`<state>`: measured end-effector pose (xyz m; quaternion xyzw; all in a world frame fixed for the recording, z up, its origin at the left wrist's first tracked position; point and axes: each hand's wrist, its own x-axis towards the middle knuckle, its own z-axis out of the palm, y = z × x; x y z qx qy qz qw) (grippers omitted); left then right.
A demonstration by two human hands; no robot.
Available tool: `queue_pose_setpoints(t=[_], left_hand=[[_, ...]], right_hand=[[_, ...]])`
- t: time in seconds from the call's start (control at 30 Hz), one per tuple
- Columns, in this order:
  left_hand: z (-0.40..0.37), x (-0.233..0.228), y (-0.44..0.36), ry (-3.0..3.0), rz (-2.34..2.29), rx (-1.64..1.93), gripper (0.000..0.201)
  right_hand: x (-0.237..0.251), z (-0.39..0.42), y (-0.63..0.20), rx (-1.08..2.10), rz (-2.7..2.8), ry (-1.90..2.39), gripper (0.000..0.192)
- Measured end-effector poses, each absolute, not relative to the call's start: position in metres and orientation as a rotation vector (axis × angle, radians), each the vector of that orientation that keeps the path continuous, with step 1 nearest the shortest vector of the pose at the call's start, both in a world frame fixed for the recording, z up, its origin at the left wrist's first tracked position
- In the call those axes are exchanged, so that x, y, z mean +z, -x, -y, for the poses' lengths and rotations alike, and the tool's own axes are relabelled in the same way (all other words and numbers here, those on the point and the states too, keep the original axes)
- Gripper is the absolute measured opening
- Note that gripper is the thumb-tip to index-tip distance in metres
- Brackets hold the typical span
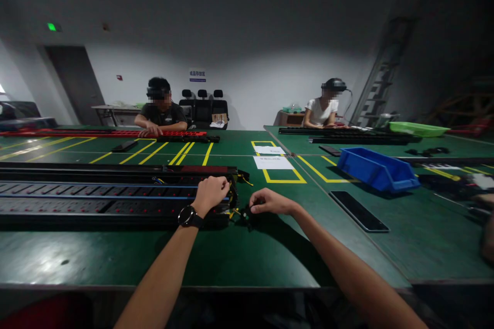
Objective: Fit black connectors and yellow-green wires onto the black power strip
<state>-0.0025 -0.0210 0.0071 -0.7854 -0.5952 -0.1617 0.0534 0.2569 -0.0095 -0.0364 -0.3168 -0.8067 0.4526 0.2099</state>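
A long black power strip housing (pixel 96 198) lies across the green table (pixel 239 257) in front of me, with red switches and blue and yellow wires along it. My left hand (pixel 210 193), a black watch on its wrist, is closed over the right end of the strip. My right hand (pixel 270 202) is just to the right of that end, pinching a small black part (pixel 247 214) with yellow wires. What the left fingers grip is hidden.
A flat black plate (pixel 358 211) and a blue bin (pixel 376 168) sit to the right. White papers (pixel 273 162) lie in a yellow-marked box. Two people work across the tables on other long strips (pixel 116 134). A green tray (pixel 419 128) sits far right.
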Motion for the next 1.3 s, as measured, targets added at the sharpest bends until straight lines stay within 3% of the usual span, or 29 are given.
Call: queue_pose_setpoints(t=[0.17,0.3,0.4,0.6,0.87,1.03,1.3], left_hand=[[0.021,0.01,0.003,2.4,1.828,-0.466,0.035],[0.021,0.01,0.002,2.4,1.829,-0.468,0.036],[0.021,0.01,0.002,2.377,1.852,-0.445,0.035],[0.023,0.013,0.003,2.4,1.851,-0.442,0.037],[0.02,0.008,0.003,2.364,1.842,-0.469,0.033],[0.018,0.006,0.004,2.383,1.82,-0.489,0.032],[0.019,0.006,0.002,2.376,1.845,-0.451,0.035]], right_hand=[[-0.048,-0.023,-0.308,0.738,2.112,1.433,0.026],[-0.059,-0.035,-0.34,0.239,1.844,1.965,0.031],[-0.062,-0.034,-0.348,0.108,1.765,2.123,0.033],[-0.059,-0.028,-0.317,0.015,1.831,2.058,0.03],[-0.067,-0.042,-0.236,-0.058,2.19,1.429,0.032],[-0.066,-0.058,-0.224,0.05,2.182,1.473,0.037],[-0.055,-0.044,-0.233,-0.216,2.175,1.755,0.036]])
